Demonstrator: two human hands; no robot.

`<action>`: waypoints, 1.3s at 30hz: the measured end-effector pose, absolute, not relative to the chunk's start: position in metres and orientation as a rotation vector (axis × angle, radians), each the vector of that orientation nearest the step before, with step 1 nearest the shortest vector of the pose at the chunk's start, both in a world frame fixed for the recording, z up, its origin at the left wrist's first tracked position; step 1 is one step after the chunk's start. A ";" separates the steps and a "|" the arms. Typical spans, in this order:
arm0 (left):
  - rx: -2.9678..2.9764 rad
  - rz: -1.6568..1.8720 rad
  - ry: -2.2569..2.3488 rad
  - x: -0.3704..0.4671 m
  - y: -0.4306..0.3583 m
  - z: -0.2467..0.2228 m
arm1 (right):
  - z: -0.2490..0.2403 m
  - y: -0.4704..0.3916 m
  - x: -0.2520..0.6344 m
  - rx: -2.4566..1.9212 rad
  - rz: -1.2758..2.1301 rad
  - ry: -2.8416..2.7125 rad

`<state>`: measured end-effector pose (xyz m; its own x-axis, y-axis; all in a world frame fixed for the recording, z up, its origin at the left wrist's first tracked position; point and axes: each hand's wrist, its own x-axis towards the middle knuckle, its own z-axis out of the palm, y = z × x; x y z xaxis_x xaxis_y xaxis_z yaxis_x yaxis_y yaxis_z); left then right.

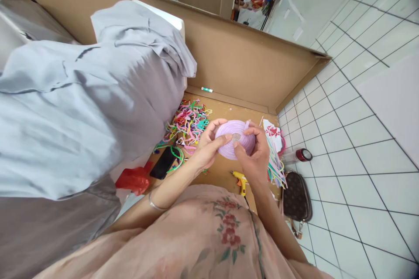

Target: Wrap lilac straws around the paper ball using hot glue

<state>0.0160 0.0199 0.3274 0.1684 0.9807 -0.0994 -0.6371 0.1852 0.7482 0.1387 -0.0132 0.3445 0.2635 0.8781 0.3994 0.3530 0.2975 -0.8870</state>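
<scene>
A round lilac coil (pixel 225 150), wound in many rings like a roll of ribbon or cord, is held up in front of me over the tabletop. My left hand (pixel 211 144) grips its left side, with the thumb on its face near the centre. My right hand (pixel 255 150) grips the right side, its thumb close to the pale middle and its fingers at the upper rim. A short lilac end sticks up by the right fingers. Below the coil lies a yellow glue gun (pixel 241 182). Parts of the coil are hidden behind my fingers.
Left lie a tangle of colourful fuzzy strips (pixel 190 124), a black phone (pixel 165 163) and a red plastic bag (pixel 134 181). Right are long pastel strips (pixel 275 165), a bottle (pixel 303 155) and a brown bag (pixel 296 198). Cardboard (pixel 238 61) walls the back; grey cloth (pixel 140 91) drapes at left.
</scene>
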 end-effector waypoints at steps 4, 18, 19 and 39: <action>0.683 1.259 0.642 0.020 0.020 0.327 | 0.345 -0.014 0.141 -1.263 0.510 -1.300; 0.665 1.232 0.639 0.025 0.021 0.326 | 0.345 -0.015 0.148 -1.257 0.468 -1.331; 0.663 1.222 0.629 0.025 0.021 0.325 | 0.345 -0.015 0.149 -1.255 0.470 -1.330; 1.023 1.226 0.679 0.026 0.018 0.321 | 0.345 -0.015 0.152 -1.251 0.463 -1.170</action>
